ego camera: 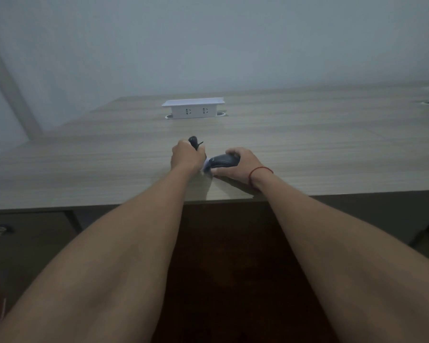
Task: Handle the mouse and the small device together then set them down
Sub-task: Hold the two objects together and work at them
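Currently, per item:
left hand: fist closed around small device
right hand: cupped over mouse, near desk edge
socket box: 12 o'clock
markings: none legible

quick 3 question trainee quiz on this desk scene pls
1. True or false: the right hand grips the mouse.
2. Which wrist wears the red string: A left, B right?
3. Fill in: the white socket box stands on the desk ____ the hands, toward the wall.

Key: 1 true. 2 B. 3 beyond. The left hand grips the small device.
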